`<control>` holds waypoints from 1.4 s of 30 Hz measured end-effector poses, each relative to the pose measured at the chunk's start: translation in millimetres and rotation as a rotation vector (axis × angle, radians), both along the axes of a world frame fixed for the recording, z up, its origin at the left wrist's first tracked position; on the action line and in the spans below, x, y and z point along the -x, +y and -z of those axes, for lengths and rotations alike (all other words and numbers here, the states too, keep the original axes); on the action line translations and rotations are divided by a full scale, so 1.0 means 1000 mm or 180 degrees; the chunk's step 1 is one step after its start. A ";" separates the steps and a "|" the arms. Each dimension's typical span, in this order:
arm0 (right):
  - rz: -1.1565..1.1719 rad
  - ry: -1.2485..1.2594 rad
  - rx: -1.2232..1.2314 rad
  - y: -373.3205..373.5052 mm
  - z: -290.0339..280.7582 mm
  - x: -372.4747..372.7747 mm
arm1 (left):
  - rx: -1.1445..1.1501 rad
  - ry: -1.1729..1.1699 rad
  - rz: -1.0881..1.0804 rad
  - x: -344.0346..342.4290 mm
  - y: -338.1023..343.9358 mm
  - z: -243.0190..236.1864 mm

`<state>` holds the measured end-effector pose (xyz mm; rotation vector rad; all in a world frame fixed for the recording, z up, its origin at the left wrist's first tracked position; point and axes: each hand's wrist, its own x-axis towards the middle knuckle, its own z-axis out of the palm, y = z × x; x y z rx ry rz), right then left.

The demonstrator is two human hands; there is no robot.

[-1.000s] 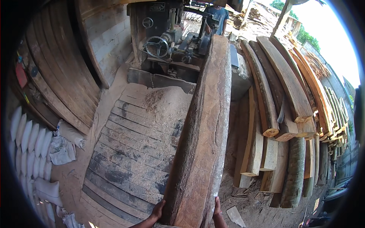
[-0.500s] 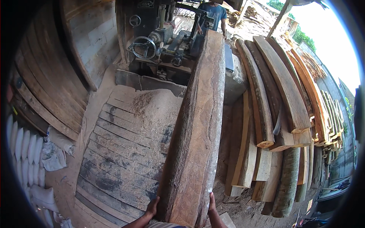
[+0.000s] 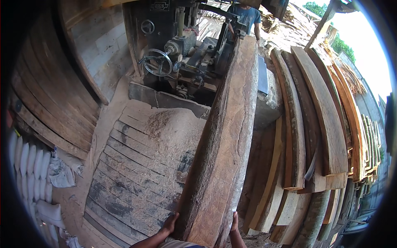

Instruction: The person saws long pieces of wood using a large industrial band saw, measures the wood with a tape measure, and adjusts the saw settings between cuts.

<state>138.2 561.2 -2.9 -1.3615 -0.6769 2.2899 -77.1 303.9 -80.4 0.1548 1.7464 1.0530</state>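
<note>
1. The left hand [image 3: 169,223], at the lower edge of the frame, grips the left side of a thick wooden beam [image 3: 225,144]; most of its fingers are hidden by the wood.
2. The right hand [image 3: 235,223] grips the opposite side, thumb upward, its other fingers mostly out of sight.
3. The beam runs from the bottom centre up to the upper centre, rough-barked along its edges; whether its far end touches the machine cannot be told.
4. Left of the beam, a sawdust heap [image 3: 175,126] lies on slatted boards [image 3: 124,169].
5. At the upper centre stands a dark machine [image 3: 186,43] with a large handwheel [image 3: 158,63]; its small plate [image 3: 159,5] bears lettering.
6. Stacked timber [image 3: 320,109] fills the right.
7. White sacks [image 3: 49,213] pile at lower left.
8. A person in a blue shirt [image 3: 245,19] stands beyond the machine.
</note>
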 end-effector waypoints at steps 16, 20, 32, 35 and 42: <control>-0.0070 0.0036 -0.0134 0.187 0.000 0.103 | 0.0167 0.0439 0.0471 0.124 0.211 -0.106; 0.0093 0.0103 0.0011 0.237 0.002 0.129 | -0.0495 0.0487 0.0245 0.152 0.261 -0.088; -0.0096 -0.0377 -0.0236 0.377 -0.031 0.218 | -0.0234 0.0529 -0.0247 0.222 0.405 -0.061; -0.0443 -0.0097 -0.0321 0.401 -0.028 0.213 | -0.0123 0.0547 -0.0099 0.242 0.433 -0.025; -0.1157 -0.0642 -0.1320 0.442 -0.111 0.281 | 0.0323 -0.0191 0.0321 0.318 0.535 -0.079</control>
